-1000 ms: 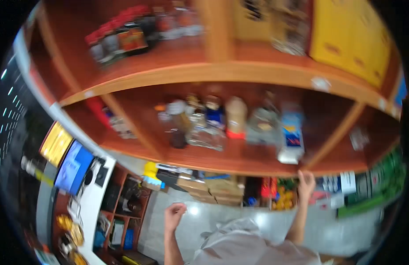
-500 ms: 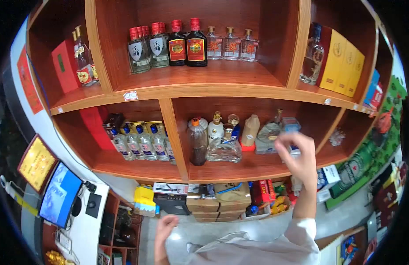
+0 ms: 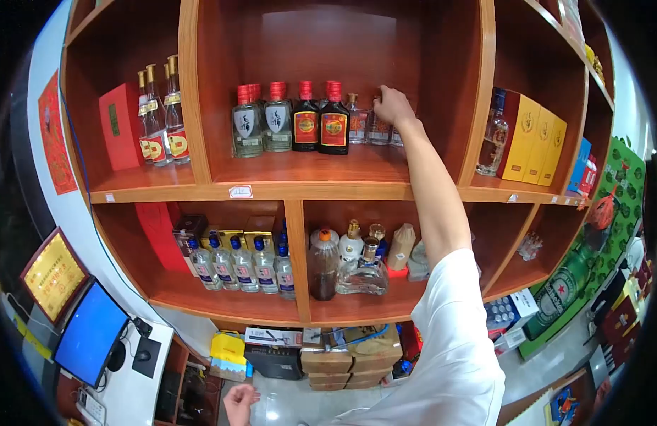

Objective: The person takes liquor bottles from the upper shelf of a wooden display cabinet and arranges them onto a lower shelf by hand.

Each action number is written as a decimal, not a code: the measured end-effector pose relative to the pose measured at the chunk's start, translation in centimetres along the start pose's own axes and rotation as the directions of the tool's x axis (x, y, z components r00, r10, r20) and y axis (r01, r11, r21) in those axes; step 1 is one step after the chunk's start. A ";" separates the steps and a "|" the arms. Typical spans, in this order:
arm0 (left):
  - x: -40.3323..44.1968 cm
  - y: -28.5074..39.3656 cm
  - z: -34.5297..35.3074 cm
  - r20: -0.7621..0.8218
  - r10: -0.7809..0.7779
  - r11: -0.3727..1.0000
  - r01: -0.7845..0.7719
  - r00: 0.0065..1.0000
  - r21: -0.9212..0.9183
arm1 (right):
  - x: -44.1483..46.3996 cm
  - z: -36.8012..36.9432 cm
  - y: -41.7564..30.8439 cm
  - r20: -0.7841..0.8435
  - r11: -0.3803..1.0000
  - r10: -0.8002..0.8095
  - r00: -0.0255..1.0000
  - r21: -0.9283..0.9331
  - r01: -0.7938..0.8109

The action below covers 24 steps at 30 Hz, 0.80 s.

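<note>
My right hand (image 3: 395, 108) reaches up to the upper middle shelf, its fingers bent at the caps of the small clear liquor bottles (image 3: 377, 129). It appears closed on the top of one, though the fingertips are partly hidden. Left of these bottles stand dark red-capped bottles (image 3: 334, 129) and clear red-capped bottles (image 3: 277, 128) with grey-white labels. Low in front of my body hangs my left hand (image 3: 240, 405), with loosely bent fingers and nothing in it.
On the shelf below are blue-capped bottles (image 3: 245, 268), a brown plastic bottle (image 3: 323, 266) and a wide glass decanter (image 3: 364, 277). Yellow boxes (image 3: 521, 138) stand in the right compartment. Cardboard cartons (image 3: 328, 362) sit under the shelves. A monitor (image 3: 92, 334) is on the left desk.
My right hand has risen from before the lower shelf to the small clear bottles on the upper shelf. My left hand is lower and further left. The view has tilted upward.
</note>
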State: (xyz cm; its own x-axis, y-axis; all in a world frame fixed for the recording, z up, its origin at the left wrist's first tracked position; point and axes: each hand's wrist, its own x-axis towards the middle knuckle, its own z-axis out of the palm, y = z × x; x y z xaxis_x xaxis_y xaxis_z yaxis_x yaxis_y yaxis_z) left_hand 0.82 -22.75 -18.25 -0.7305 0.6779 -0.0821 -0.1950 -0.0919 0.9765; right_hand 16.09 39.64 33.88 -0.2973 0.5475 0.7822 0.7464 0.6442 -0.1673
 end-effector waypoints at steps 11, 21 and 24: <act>4.1 20.9 15.2 0.421 0.103 0.809 -0.322 0.901 0.491 | -1.4 -1.2 0.0 0.046 0.969 0.167 0.985 0.176 -0.172; 13.2 39.7 41.3 0.646 0.716 0.018 -0.933 0.263 0.360 | -3.5 -5.8 -1.2 0.083 0.925 0.140 0.987 0.345 -0.160; 16.5 41.5 44.7 0.664 0.657 -0.085 -0.840 0.357 0.536 | -3.5 -5.4 -1.1 0.106 0.908 0.065 0.992 0.406 -0.103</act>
State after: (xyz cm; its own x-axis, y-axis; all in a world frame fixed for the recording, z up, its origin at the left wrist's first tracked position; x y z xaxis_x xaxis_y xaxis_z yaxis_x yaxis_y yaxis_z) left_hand 9.91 17.28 29.85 0.0454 0.6662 0.7444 0.9808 -0.1710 0.0932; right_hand 19.48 34.15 34.58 -0.3093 0.6416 0.7019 0.4670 0.7455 -0.4756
